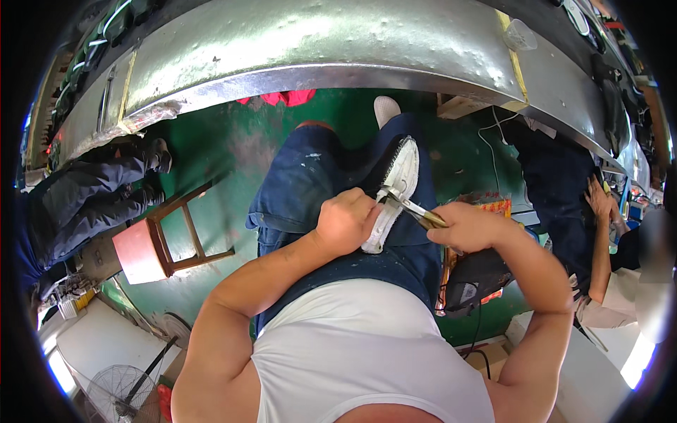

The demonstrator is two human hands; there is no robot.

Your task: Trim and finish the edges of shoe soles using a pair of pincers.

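A shoe [403,167] lies bottom-up across my thighs, its white underside showing and a dark upper edge along its left side. My left hand [345,222] is closed at the shoe's left edge, thumb and fingers pressed together; its fingertips hide what they pinch. In my right hand [467,227] is a pair of pliers [423,213], fingers wrapped round the handles. The jaws reach left to the middle of the shoe, close beside my left fingertips. Whether the jaws grip the shoe's edge is too small to tell.
A metal-topped bench [324,49] runs across ahead of my knees, with a clear plastic cup [520,35] on it. A wooden stool [151,247] stands left. A dark bag [474,280] sits by my right hip. Other people sit left and right; a fan [123,395] stands behind left.
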